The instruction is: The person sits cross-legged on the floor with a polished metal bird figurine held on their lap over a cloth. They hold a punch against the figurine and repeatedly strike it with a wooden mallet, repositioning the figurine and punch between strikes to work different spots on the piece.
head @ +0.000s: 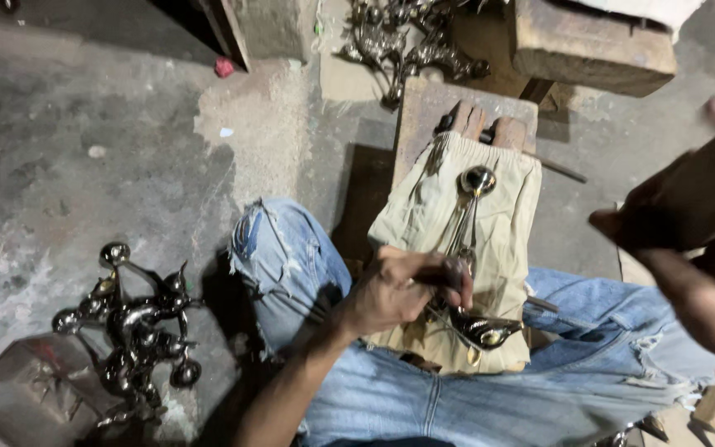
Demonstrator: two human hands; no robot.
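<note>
My left hand (pixel 399 290) is closed around a dark tool handle (pixel 439 278), pressed against a shiny metal piece (pixel 472 219). The piece has a ball at its far end, a thin stem and a curved polished body near my lap. It lies on a beige cloth (pixel 506 207) draped over a wooden block (pixel 432 103) between my knees in torn blue jeans (pixel 291 265). My right hand (pixel 688 223) is raised close to the camera at the right edge, dark and blurred. Its fingers look curled, and I cannot make out anything in them.
A heap of shiny curved metal pieces (pixel 134 323) lies on the concrete floor at the left, beside a grey block (pixel 26 389). Another heap of similar pieces (pixel 399 37) sits at the top. A thick wooden block (pixel 589 41) stands at the upper right.
</note>
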